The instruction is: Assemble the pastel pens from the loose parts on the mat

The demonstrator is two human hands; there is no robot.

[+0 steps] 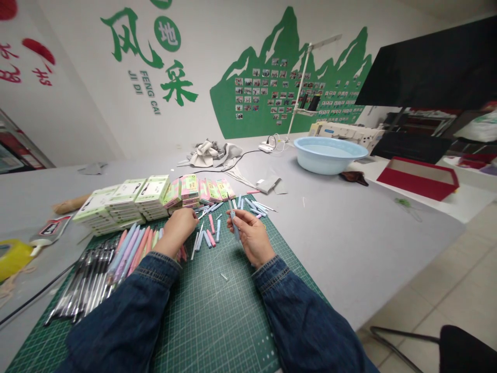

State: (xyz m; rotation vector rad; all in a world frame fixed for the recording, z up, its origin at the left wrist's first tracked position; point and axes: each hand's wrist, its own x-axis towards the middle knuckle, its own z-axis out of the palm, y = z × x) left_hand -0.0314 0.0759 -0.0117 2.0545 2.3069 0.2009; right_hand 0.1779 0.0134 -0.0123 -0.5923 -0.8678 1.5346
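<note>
My right hand (253, 235) pinches a light blue pen barrel (235, 228) upright between thumb and fingers, with a thin tip sticking out at the top. My left hand (180, 227) reaches over the pens with its fingers bent together; what they hold, if anything, is too small to make out. Between the hands, short pink pen parts (210, 237) and blue pen parts (218, 230) lie loose on the green cutting mat (217, 321). More blue pen parts and refills (258, 207) lie beyond my right hand. A small clear piece (224, 277) rests nearer to me.
Stacked white-green boxes (130, 199) and pink-green boxes (190, 189) line the mat's far edge. At left lie black-capped clear pens (83, 280), pastel pens (132, 248), a glue tube (50, 231) and yellow tape (15, 258). A blue basin (328, 158) stands far right, before a sewing machine (349, 133).
</note>
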